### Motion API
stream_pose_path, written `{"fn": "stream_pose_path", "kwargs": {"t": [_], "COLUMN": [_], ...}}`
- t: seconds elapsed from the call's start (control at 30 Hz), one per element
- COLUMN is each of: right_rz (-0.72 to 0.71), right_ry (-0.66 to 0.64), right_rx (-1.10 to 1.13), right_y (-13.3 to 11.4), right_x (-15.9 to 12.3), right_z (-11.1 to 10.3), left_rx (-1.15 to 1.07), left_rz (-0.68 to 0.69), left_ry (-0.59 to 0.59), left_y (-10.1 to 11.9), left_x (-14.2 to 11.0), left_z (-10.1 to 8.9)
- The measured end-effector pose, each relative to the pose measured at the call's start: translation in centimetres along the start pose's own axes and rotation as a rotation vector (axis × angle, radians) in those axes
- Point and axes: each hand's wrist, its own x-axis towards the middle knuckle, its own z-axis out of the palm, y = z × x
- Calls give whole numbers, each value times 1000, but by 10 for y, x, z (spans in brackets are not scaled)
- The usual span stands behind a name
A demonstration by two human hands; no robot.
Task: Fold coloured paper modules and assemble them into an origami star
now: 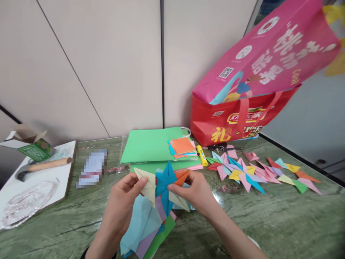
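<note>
Pinched in my left hand (125, 201) is a folded cream paper piece (148, 185), its thumb on top of a triangular flap. My right hand (199, 190) grips a partly joined paper star (163, 185), blue in the middle with an orange point on the right and a cream point below. The cream piece sits right beside the blue part's left edge; whether they touch or interlock I cannot tell. Under both hands lie folded and loose papers (142, 223) in light blue, purple and green, partly hidden by the star.
Behind are green sheets (151, 144) with small orange squares (183, 146) and a yellow glue stick (201, 155). Finished-looking paper stars (242, 171) lie at right before a red bag (215, 122). At left, a white board (56, 172) bears a wooden-handled sickle (48, 164), beads (27, 203) and a carton (35, 147).
</note>
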Motion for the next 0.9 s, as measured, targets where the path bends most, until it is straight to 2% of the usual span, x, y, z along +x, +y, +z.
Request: {"fn": "stream_pose_path", "kwargs": {"t": [0.57,0.9], "right_rz": [10,-5], "right_ry": [14,-9], "right_rx": [0,9], "right_y": [-3,-1], "right_x": [1,1], "right_z": [-2,-2], "left_rx": [25,218], "left_rz": [-7,66], "left_ry": [-16,37], "left_y": [-4,-2], "left_x": [2,3], "left_z": [-2,-3]}}
